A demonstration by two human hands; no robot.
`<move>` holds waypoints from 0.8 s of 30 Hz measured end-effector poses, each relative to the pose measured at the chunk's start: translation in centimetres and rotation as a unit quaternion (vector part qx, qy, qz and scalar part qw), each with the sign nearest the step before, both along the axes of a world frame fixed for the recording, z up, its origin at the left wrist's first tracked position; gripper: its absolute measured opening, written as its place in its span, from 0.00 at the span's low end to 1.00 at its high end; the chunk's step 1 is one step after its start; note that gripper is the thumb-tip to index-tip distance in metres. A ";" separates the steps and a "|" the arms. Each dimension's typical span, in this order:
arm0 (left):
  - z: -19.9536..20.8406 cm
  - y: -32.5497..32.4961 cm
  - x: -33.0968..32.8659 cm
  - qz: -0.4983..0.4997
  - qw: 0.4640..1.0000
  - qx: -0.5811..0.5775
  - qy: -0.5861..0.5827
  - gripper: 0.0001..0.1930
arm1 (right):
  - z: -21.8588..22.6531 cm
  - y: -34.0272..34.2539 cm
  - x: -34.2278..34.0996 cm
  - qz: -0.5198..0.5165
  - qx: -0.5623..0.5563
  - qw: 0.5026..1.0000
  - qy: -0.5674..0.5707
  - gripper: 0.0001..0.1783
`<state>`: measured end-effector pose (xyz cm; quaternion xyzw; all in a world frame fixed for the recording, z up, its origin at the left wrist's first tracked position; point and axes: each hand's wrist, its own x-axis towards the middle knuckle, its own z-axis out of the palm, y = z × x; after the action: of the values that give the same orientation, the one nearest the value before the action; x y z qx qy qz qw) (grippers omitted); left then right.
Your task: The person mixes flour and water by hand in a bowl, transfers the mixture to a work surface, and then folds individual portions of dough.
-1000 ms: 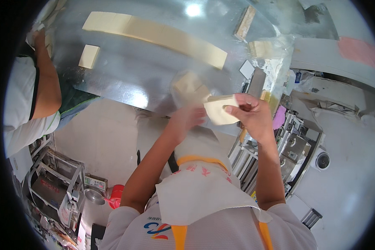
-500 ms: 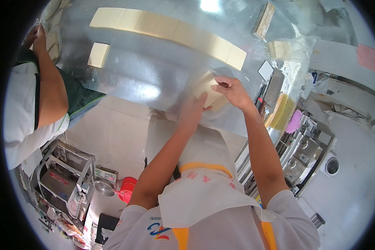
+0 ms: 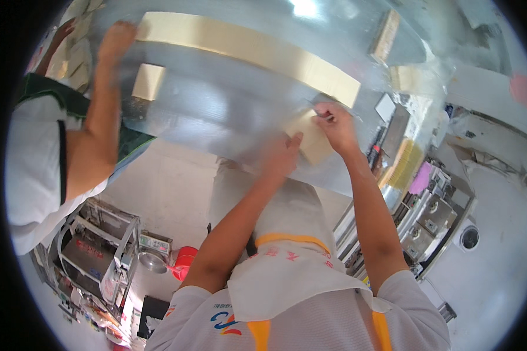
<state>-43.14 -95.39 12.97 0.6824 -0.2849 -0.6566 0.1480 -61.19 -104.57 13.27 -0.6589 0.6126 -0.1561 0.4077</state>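
Observation:
On the metal table in front of me lies a pale yellow block (image 3: 313, 143) that looks like stacked square dough sheets. My left hand (image 3: 283, 155), smeared by motion, grips its left edge with a finger or thumb on top. At the block's far right corner is my right hand (image 3: 336, 126), its fingertips curled together in a pinch; whatever is between them is too small to make out. Beyond my hands a curved row of similar pale squares (image 3: 246, 44) runs across the table. A single pale block (image 3: 149, 82) sits apart, at the left.
A co-worker's arm (image 3: 93, 137) reaches over the table's left end. Along the right edge lie a flat blade (image 3: 395, 130), a bristle brush (image 3: 403, 164), a white card-like square (image 3: 385, 107) and a wooden block (image 3: 386, 36). A metal-framed stand (image 3: 93, 251) and red scoop (image 3: 184, 261) are below left.
My right hand has curled its fingers closer at the block's far corner. The co-worker's hand has swung right, to the left end of the row. The whole view has shifted slightly.

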 end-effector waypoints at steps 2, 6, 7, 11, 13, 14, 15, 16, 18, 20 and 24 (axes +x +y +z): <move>-1.0 2.4 1.2 0.067 0.997 -0.043 0.006 0.25 | 2.3 -0.2 3.9 -0.025 -0.041 0.998 0.033 0.13; -0.9 7.8 8.7 0.232 0.959 -0.052 0.153 0.24 | 2.0 -0.4 15.5 0.110 -0.062 0.991 -0.049 0.12; -2.5 10.2 11.4 0.205 0.972 -0.082 0.080 0.23 | 1.0 -0.8 19.1 0.166 -0.107 0.980 -0.029 0.13; -2.0 13.2 21.4 0.377 0.926 0.027 0.010 0.20 | -2.1 -3.3 33.9 0.202 -0.199 0.957 -0.070 0.15; -1.7 13.4 25.3 0.426 0.905 0.021 -0.005 0.18 | -4.7 -5.9 39.5 0.207 -0.277 0.938 -0.037 0.16; -1.8 13.3 27.0 0.441 0.897 0.012 0.018 0.18 | -6.8 -7.1 41.5 0.192 -0.303 0.934 -0.003 0.17; -2.4 13.6 28.4 0.464 0.885 0.005 0.040 0.18 | -7.9 -7.3 43.1 0.184 -0.325 0.927 0.030 0.18; -3.1 14.1 29.6 0.489 0.870 -0.001 0.065 0.18 | -7.9 -6.8 44.2 0.160 -0.295 0.942 -0.015 0.19; -4.9 15.0 31.5 0.510 0.855 -0.020 0.092 0.19 | -6.9 -6.2 46.1 0.114 -0.235 0.960 -0.103 0.21; -5.7 13.1 32.5 0.517 0.844 -0.039 0.136 0.21 | -8.1 -6.4 45.3 0.140 -0.230 0.957 -0.106 0.22; -6.6 11.7 31.3 0.567 0.769 -0.086 0.282 0.24 | -6.6 -2.0 41.8 0.224 -0.150 0.960 -0.076 0.22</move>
<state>-11.85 -83.68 6.37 0.4884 0.1531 -0.5897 0.6247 -19.41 -106.57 6.71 -0.8188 0.3865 -0.2007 0.3741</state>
